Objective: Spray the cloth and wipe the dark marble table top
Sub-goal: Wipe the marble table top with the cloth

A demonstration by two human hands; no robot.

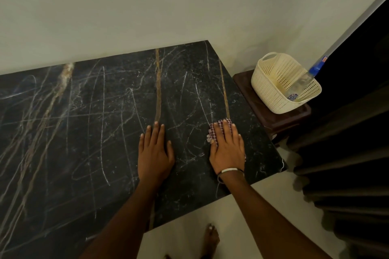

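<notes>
Dark marble table top (84, 132) fills left and centre frame. Left hand (154, 153) lies flat on it, fingers spread. Right hand (228, 149) presses flat on checked cloth (219, 127), lower right of slab. Spray bottle (303, 82) leans in cream basket (273, 90), upper right; label unreadable.

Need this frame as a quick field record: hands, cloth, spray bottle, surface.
left hand: flat on table top, empty, fingers spread
right hand: palm down, pressing cloth to table top
cloth: checked, mostly hidden under right hand
spray bottle: leaning in cream basket, off the table
basket support: dark stool beside table
table top: dark marble, pale streaks
</notes>
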